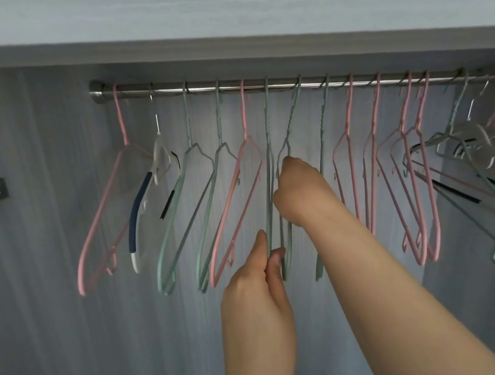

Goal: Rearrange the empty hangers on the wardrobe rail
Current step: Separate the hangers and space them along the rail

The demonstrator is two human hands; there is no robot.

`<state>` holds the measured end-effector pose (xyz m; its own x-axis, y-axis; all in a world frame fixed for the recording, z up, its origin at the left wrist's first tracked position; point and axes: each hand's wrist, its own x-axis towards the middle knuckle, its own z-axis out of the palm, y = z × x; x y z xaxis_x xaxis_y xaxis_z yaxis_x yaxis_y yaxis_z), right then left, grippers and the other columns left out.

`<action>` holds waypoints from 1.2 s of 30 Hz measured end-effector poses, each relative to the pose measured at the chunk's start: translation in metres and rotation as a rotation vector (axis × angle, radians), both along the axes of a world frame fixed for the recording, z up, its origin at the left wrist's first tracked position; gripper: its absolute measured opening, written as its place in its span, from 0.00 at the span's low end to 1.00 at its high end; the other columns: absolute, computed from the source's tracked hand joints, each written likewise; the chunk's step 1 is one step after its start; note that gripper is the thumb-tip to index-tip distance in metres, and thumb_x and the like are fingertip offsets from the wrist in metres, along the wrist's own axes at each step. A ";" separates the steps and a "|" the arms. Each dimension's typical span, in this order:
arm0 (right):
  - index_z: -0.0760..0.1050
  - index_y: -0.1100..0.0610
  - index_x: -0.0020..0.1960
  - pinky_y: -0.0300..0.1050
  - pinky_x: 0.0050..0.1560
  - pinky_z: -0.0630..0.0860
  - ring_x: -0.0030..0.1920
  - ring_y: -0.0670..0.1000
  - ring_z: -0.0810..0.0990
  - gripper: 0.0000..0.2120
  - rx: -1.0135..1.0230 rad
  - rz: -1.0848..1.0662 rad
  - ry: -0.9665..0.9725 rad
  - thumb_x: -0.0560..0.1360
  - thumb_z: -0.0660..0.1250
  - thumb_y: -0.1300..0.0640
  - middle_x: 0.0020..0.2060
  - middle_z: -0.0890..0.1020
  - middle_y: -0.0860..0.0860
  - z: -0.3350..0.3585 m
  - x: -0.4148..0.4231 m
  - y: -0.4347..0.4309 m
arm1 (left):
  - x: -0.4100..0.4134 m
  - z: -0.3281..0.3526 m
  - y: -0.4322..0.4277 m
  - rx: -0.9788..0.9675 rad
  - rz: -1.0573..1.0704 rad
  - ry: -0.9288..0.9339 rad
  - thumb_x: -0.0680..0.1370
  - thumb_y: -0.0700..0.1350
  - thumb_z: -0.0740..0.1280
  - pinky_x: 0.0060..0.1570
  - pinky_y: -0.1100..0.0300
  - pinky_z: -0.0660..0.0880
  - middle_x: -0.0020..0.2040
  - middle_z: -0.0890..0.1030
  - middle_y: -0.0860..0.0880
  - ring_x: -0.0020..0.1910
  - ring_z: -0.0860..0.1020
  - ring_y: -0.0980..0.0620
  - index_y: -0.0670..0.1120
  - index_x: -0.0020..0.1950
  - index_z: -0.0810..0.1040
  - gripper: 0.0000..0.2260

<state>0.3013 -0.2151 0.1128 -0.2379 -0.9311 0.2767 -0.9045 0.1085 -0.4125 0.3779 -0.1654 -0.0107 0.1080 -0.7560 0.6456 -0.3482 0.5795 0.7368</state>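
Empty hangers [231,200], hooked side by side along the wardrobe rail [289,85], a round brushed-metal bar beneath a pale wood-grain shelf [218,24]. Thin coated wire in pink and sage green across the left and middle. Clear plastic hangers [479,141] with black grip strips, bunched and tilted at far right. Looks like mid-sort, perhaps by colour. Right hand [298,187] clamped on the shoulder of a green hanger [292,115] at mid-rail. Left hand [252,284], just below, pinching the lower edge of a second green hanger [268,128] beside it. Next move likely calls for lifting one hook clear of the bar and sliding it along without snagging neighbours. Second from left, a white hanger [143,207] with a navy padded sleeve.
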 end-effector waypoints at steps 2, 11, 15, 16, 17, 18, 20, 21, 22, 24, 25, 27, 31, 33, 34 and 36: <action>0.64 0.65 0.65 0.45 0.59 0.71 0.63 0.57 0.72 0.17 -0.002 0.007 -0.003 0.76 0.57 0.67 0.64 0.71 0.59 0.000 0.002 0.002 | 0.000 0.000 0.000 -0.012 0.022 -0.006 0.78 0.45 0.57 0.40 0.83 0.66 0.50 0.83 0.54 0.43 0.74 0.68 0.52 0.68 0.66 0.18; 0.63 0.65 0.66 0.45 0.63 0.68 0.64 0.57 0.71 0.18 0.000 0.007 0.026 0.76 0.56 0.67 0.64 0.71 0.60 0.000 0.006 0.004 | 0.003 0.001 -0.005 -0.048 0.067 -0.029 0.78 0.40 0.57 0.42 0.85 0.64 0.53 0.82 0.53 0.49 0.72 0.69 0.48 0.67 0.68 0.18; 0.63 0.65 0.66 0.46 0.62 0.70 0.64 0.58 0.71 0.19 -0.008 -0.003 0.003 0.76 0.56 0.67 0.64 0.71 0.61 -0.001 0.004 0.001 | 0.004 0.001 -0.003 -0.041 0.068 -0.019 0.78 0.40 0.57 0.44 0.85 0.63 0.54 0.81 0.53 0.53 0.71 0.69 0.49 0.68 0.67 0.18; 0.63 0.65 0.66 0.46 0.61 0.70 0.64 0.59 0.71 0.19 -0.016 0.000 0.002 0.76 0.56 0.67 0.64 0.71 0.61 -0.002 0.002 0.001 | 0.004 0.001 -0.002 -0.051 0.069 -0.022 0.78 0.40 0.57 0.45 0.86 0.62 0.55 0.81 0.52 0.54 0.68 0.71 0.48 0.68 0.66 0.18; 0.63 0.65 0.66 0.46 0.61 0.70 0.64 0.59 0.71 0.18 -0.025 0.002 0.003 0.76 0.55 0.67 0.64 0.70 0.61 -0.003 0.001 0.001 | 0.003 0.001 -0.001 -0.058 0.069 -0.025 0.78 0.39 0.56 0.46 0.87 0.61 0.55 0.81 0.51 0.55 0.66 0.71 0.47 0.69 0.66 0.18; 0.63 0.65 0.66 0.46 0.61 0.70 0.64 0.59 0.71 0.18 -0.030 0.001 0.006 0.76 0.55 0.67 0.64 0.70 0.61 -0.003 0.000 0.001 | 0.003 0.002 0.000 -0.057 0.069 -0.028 0.78 0.39 0.56 0.46 0.86 0.61 0.57 0.80 0.50 0.56 0.66 0.70 0.47 0.69 0.65 0.19; 0.62 0.65 0.66 0.46 0.60 0.70 0.64 0.59 0.71 0.18 -0.033 -0.004 0.005 0.77 0.55 0.66 0.64 0.70 0.61 -0.004 -0.003 0.001 | 0.003 0.002 0.003 -0.047 0.071 -0.033 0.78 0.37 0.55 0.49 0.83 0.61 0.59 0.78 0.50 0.56 0.71 0.65 0.48 0.70 0.63 0.20; 0.62 0.65 0.67 0.46 0.60 0.70 0.63 0.59 0.71 0.18 -0.031 -0.007 0.004 0.77 0.55 0.66 0.64 0.70 0.61 -0.005 -0.005 0.002 | 0.003 0.002 0.004 -0.048 0.076 -0.036 0.78 0.35 0.55 0.53 0.80 0.61 0.61 0.77 0.50 0.58 0.72 0.63 0.48 0.71 0.62 0.21; 0.62 0.65 0.67 0.46 0.60 0.70 0.64 0.59 0.70 0.19 -0.025 -0.011 0.005 0.77 0.55 0.66 0.65 0.70 0.61 -0.005 -0.006 0.002 | 0.003 0.001 0.005 -0.048 0.080 -0.039 0.77 0.34 0.54 0.56 0.76 0.61 0.62 0.76 0.50 0.60 0.72 0.60 0.48 0.71 0.61 0.23; 0.57 0.64 0.71 0.46 0.63 0.68 0.66 0.58 0.69 0.23 -0.018 -0.001 0.009 0.77 0.54 0.66 0.68 0.67 0.60 -0.004 -0.008 0.002 | 0.003 0.001 0.005 -0.035 0.078 -0.045 0.76 0.31 0.53 0.59 0.71 0.62 0.63 0.75 0.49 0.63 0.71 0.57 0.49 0.71 0.60 0.25; 0.53 0.63 0.74 0.46 0.64 0.67 0.68 0.58 0.67 0.26 -0.008 0.004 0.004 0.78 0.54 0.65 0.70 0.64 0.60 -0.003 -0.008 0.001 | 0.003 0.000 0.005 -0.025 0.071 -0.045 0.76 0.31 0.52 0.61 0.69 0.63 0.64 0.74 0.49 0.63 0.71 0.56 0.49 0.71 0.60 0.26; 0.49 0.61 0.75 0.47 0.65 0.67 0.69 0.58 0.66 0.28 0.017 0.012 -0.003 0.78 0.55 0.65 0.72 0.63 0.58 -0.002 -0.008 0.001 | 0.003 -0.001 0.004 -0.016 0.054 -0.051 0.76 0.31 0.51 0.63 0.63 0.66 0.65 0.74 0.50 0.64 0.71 0.56 0.50 0.72 0.59 0.26; 0.64 0.64 0.65 0.46 0.52 0.68 0.64 0.60 0.69 0.17 -0.035 -0.015 0.117 0.77 0.54 0.65 0.64 0.69 0.61 -0.008 -0.008 0.004 | 0.005 -0.003 0.003 -0.032 0.046 -0.066 0.77 0.32 0.52 0.62 0.63 0.68 0.64 0.75 0.51 0.63 0.72 0.56 0.50 0.72 0.58 0.26; 0.65 0.64 0.64 0.45 0.51 0.66 0.64 0.61 0.69 0.16 -0.064 -0.026 0.095 0.77 0.54 0.65 0.64 0.68 0.63 -0.009 -0.006 0.007 | 0.006 -0.003 0.003 -0.037 0.049 -0.075 0.77 0.32 0.52 0.61 0.65 0.67 0.64 0.75 0.51 0.63 0.72 0.56 0.50 0.72 0.58 0.25; 0.64 0.64 0.65 0.45 0.56 0.66 0.65 0.60 0.68 0.17 -0.018 -0.045 0.084 0.77 0.54 0.66 0.65 0.67 0.62 -0.007 -0.004 0.007 | 0.006 -0.003 0.003 -0.037 0.049 -0.080 0.77 0.32 0.52 0.60 0.67 0.66 0.64 0.75 0.51 0.63 0.72 0.57 0.50 0.72 0.59 0.25; 0.62 0.65 0.67 0.45 0.70 0.60 0.68 0.58 0.64 0.18 0.049 -0.088 0.135 0.77 0.54 0.68 0.67 0.66 0.60 -0.004 -0.003 0.006 | 0.006 -0.003 0.003 -0.036 0.048 -0.087 0.77 0.32 0.52 0.58 0.69 0.64 0.63 0.75 0.52 0.62 0.72 0.57 0.49 0.72 0.59 0.25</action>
